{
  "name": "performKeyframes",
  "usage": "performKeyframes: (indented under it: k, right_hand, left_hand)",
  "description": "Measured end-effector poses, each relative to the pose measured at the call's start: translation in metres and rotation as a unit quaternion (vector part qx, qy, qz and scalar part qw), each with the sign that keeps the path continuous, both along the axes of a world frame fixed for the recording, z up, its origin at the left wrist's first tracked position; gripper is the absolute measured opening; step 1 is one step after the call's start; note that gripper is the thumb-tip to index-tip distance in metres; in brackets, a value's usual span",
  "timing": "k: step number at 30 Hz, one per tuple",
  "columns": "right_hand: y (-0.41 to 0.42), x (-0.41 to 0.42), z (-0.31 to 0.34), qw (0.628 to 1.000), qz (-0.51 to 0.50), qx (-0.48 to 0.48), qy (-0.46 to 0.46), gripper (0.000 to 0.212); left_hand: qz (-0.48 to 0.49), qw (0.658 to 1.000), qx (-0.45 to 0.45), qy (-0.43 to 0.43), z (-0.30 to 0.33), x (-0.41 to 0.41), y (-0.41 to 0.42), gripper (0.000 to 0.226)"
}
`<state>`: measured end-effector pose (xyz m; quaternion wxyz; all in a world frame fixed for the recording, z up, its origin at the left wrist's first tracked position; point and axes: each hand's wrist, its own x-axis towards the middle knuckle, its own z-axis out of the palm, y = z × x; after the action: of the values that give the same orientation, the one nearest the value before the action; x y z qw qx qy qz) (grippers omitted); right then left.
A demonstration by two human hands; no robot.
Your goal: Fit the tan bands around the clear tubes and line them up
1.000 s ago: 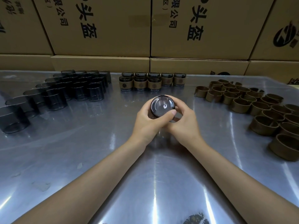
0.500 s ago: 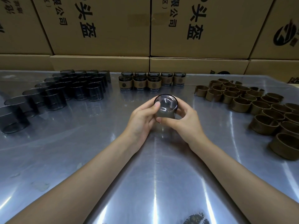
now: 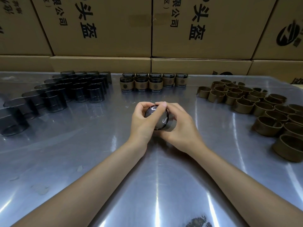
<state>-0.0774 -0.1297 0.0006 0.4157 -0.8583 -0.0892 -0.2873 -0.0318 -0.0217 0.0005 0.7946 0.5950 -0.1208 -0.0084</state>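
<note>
Both hands, left hand (image 3: 144, 122) and right hand (image 3: 178, 126), are gripping one dark clear glass tube (image 3: 156, 117) at centre; loose tan paper bands (image 3: 262, 108) are lying at 2 o'clock, bare tubes (image 3: 65, 90) at 10 o'clock, banded tubes (image 3: 154, 81) at 12 o'clock.

A packing workroom or warehouse corner; printed cardboard cartons (image 3: 101, 27) stacked wall-high at twelve o'clock; a steel-topped desk (image 3: 82, 145) carries batches of clear tubes (image 3: 57, 94) at ten and tan bands (image 3: 246, 102) at two.
</note>
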Motion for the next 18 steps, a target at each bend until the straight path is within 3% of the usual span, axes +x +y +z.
performKeyframes:
  k: [10,13,15,18]
  right_hand:
    - [-0.006,0.009,-0.007,0.996,-0.090,0.019,-0.022,0.062]
    - [-0.008,0.010,-0.008,0.998,-0.060,0.031,0.001,0.070]
    - [-0.011,0.011,-0.005,0.986,-0.014,0.159,0.047,0.071]
    - [-0.018,0.010,0.002,0.921,0.038,0.359,0.146,0.059]
  left_hand:
    - [0.012,0.971,0.153,-0.181,0.000,-0.004,-0.003,0.053]
    - [-0.046,0.994,0.073,-0.072,0.001,-0.001,0.001,0.041]
    - [-0.082,0.996,0.006,0.025,0.002,0.004,0.005,0.042]
    - [-0.111,0.992,-0.011,0.056,0.004,0.010,0.011,0.045]
